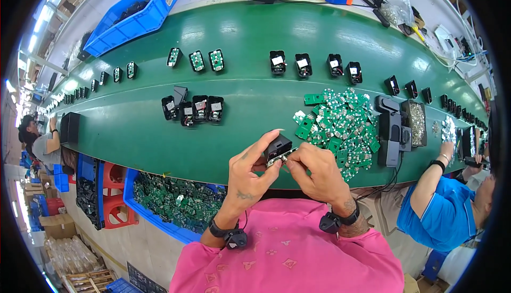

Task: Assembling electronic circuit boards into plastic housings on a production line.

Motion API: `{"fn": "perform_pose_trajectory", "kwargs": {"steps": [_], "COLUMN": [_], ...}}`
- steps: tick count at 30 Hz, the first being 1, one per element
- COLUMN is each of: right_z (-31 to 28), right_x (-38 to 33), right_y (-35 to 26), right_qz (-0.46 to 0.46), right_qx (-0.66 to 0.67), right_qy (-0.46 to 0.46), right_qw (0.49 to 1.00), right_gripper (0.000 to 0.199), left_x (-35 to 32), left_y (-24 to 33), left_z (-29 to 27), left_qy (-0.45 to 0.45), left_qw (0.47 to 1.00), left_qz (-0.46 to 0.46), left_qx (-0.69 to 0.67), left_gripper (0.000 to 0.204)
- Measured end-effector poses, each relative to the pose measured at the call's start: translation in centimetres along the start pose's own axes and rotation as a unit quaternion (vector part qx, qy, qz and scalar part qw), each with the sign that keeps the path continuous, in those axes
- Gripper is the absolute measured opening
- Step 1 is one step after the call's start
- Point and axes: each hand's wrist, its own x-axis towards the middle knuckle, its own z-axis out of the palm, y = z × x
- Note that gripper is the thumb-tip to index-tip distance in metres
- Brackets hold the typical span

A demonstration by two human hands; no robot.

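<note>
Seemingly for steadiness, fingers of the left hand (249, 171) clasp the case (278, 145); those of the right hand (318, 171) pinch at the board (279, 159), the pile (345, 128) handily near.

Pretty sure this is an electronics assembly workshop or factory floor: there's a long, glossy green workbench (122, 138) with lines of small black open-topped plastic housings (278, 63), plus a loose heap of little green circuit boards (343, 128). Down beside it sits a big blue plastic crate (129, 187) loaded with even more boards, and a co-worker in a blue shirt (439, 210) and another in a grey top (47, 146) are at the same bench. Brown cardboard boxes (57, 226) and bright tube lights (32, 43) fit that too.
</note>
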Motion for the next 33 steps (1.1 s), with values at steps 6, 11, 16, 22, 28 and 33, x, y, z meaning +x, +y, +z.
{"fn": "perform_pose_trajectory", "kwargs": {"steps": [6, 11, 16, 22, 28, 33], "right_z": [-0.4, -0.4, -0.6, -0.4, 2.4, 3.9], "right_x": [0.5, 0.6, 0.6, 1.0, 0.3, -0.2], "right_y": [0.2, 0.4, 0.2, 0.7, 1.3, 2.3], "right_qz": [-0.045, -0.055, -0.030, -0.019, 0.003, 0.027], "right_qx": [-0.069, -0.060, -0.054, -0.036, -0.110, -0.148], "right_qy": [-0.058, -0.054, -0.080, -0.111, -0.019, -0.001], "right_qw": [0.995, 0.995, 0.995, 0.993, 0.994, 0.989], "right_gripper": [0.008, 0.007, 0.006, 0.006, 0.005, 0.007], "left_x": [-0.1, -0.2, -0.2, -0.1, -0.1, 0.4], "left_y": [0.6, -0.4, 0.2, 0.5, -1.4, -5.2], "left_z": [-0.1, 0.1, 0.0, -0.2, 0.7, 0.7], "left_qy": [-0.006, 0.008, -0.008, -0.010, 0.048, 0.068], "left_qw": [0.998, 0.993, 0.995, 0.998, 0.988, 0.985], "left_qz": [-0.007, -0.091, -0.086, -0.062, 0.016, -0.097], "left_qx": [0.056, -0.071, -0.054, 0.031, 0.146, -0.128], "left_gripper": [0.060, 0.060, 0.060, 0.060, 0.054, 0.058]}}
